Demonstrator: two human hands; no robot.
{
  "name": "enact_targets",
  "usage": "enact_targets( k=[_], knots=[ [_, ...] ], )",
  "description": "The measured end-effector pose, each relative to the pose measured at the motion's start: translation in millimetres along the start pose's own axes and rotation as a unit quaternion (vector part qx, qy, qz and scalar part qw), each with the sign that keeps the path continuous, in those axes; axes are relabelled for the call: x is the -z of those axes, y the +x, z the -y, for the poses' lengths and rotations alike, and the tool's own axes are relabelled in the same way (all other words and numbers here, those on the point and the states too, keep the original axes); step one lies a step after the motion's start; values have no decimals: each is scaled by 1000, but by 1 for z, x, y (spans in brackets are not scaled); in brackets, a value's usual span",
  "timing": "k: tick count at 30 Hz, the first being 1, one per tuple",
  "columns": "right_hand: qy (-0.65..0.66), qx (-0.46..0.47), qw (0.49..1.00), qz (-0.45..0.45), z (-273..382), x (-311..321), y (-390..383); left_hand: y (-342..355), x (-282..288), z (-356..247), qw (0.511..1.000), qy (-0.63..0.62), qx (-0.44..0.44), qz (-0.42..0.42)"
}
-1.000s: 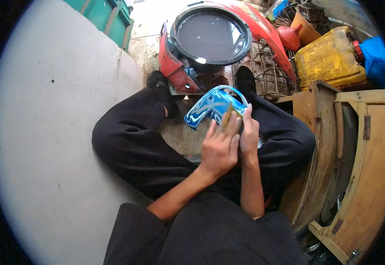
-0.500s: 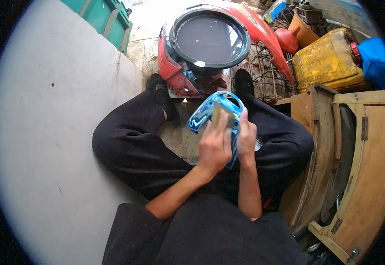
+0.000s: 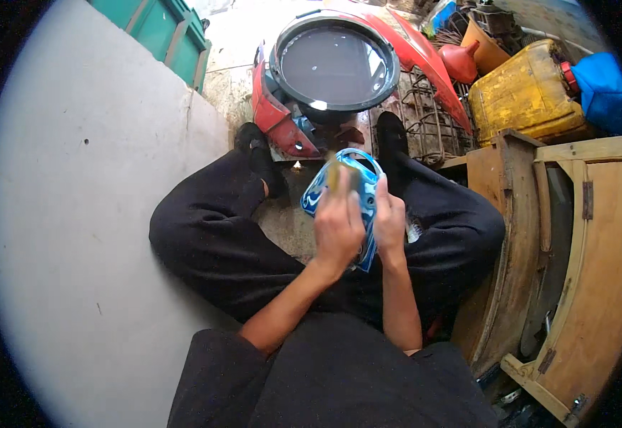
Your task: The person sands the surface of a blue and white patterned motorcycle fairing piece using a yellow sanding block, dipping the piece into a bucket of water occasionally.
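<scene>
While R hand grips rt edge of blue/wht curved part, L hand holds yellowish pad, blurred, over part's face. Part is betw. the bent legs, nr side of blk basin w/ dark liquid; yel. jerrycan off to rt.

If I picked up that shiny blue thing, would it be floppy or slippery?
The blue piece is probably stiff: its curved shape isn't sagging in the right hand. Its glossy surface might feel slippery. The thin loop could bend most easily.
</scene>
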State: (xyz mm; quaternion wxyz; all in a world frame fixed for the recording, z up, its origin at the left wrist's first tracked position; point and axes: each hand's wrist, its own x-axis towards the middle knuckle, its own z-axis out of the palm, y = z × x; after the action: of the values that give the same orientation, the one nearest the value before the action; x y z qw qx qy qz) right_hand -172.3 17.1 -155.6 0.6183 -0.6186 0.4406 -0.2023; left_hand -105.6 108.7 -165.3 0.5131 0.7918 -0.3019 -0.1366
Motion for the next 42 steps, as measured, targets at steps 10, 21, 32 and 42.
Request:
enact_targets(
  k=[10, 21, 32, 42],
  knots=[
    [-15, 30, 999, -17, 8, -3, -2, -22, 3, -10, 993, 15, -116, -8],
    [22, 7, 1000, -11, 9, 0, -5, 10, 20, -9, 993, 24, 51, 101],
    [0, 20, 1000, -8, 0, -1, -1, -17, -5, -1, 995, -8, -96, -14],
    [65, 29, 996, -54, 5, 4, 1, -21, 4, -12, 971, 58, -228, 44]
  ],
)
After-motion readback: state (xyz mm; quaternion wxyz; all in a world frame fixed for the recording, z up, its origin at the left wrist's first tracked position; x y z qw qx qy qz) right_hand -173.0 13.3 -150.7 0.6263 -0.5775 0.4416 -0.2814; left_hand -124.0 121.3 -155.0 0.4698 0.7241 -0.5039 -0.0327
